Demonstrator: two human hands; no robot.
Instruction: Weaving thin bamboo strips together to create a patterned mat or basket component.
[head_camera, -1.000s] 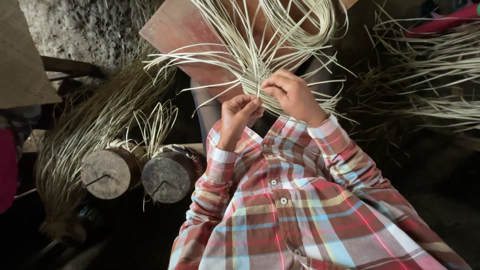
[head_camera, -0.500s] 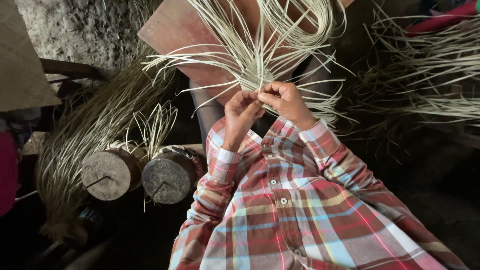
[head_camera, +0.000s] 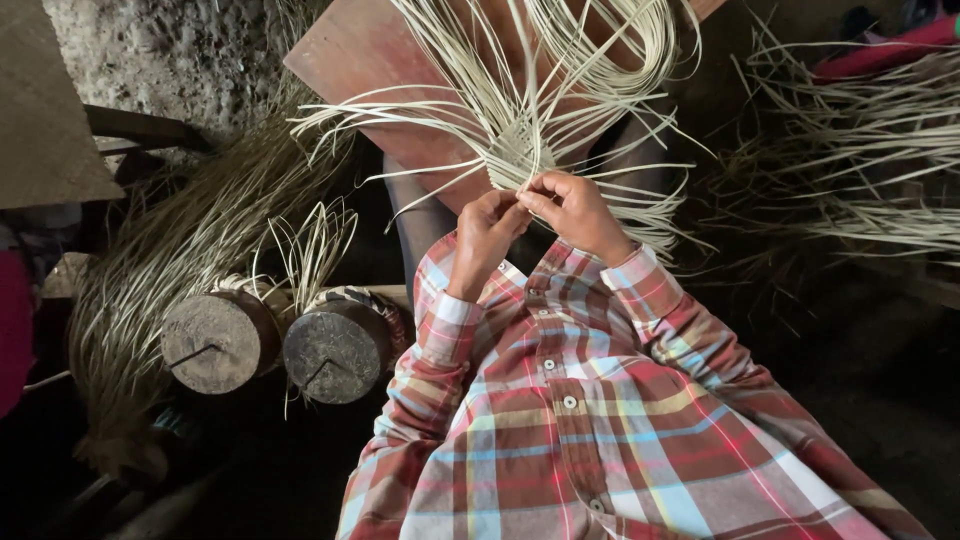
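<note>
Pale straw strips fan out from a small woven patch (head_camera: 517, 152) that rests on a reddish wooden board (head_camera: 365, 60) across my lap. My left hand (head_camera: 484, 234) pinches a strip at the near edge of the patch. My right hand (head_camera: 574, 210) meets it fingertip to fingertip, its fingers closed on the same strands. Both wrists come out of plaid shirt sleeves. Long loose strips loop away from the patch toward the top of the view.
Two round wooden log blocks (head_camera: 215, 343) (head_camera: 335, 350) with straw wrapped around them stand at my left. A large bundle of straw (head_camera: 170, 270) lies beyond them, another pile of straw (head_camera: 870, 150) at the right. A woven mat (head_camera: 45, 120) sits top left.
Both hands have moved up and closer to the woven patch, and their fingertips now meet on the strands.
</note>
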